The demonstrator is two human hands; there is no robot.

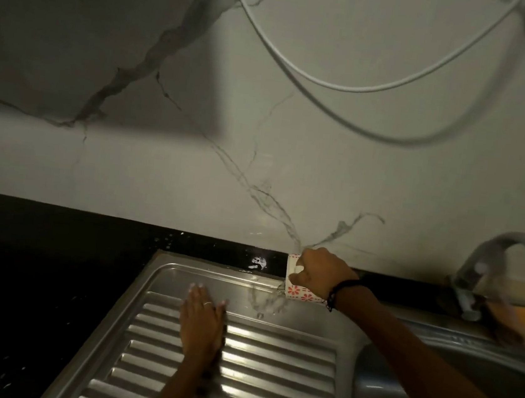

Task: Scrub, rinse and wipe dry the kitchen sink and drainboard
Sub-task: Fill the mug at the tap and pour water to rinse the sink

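Rinse step, as judged: the right hand (319,275) is gripping a white cup with red flowers (298,293), tipped at the rear edge of the drainboard (285,358), and water is spilling onto the steel just beside it. The left hand (203,321) is lying flat and empty, fingers spread, on the ribbed section. The sink (448,393) is sitting to the right, under the tap (506,259). The next move is calling for the flat palm to push the water across the ribs toward the basin
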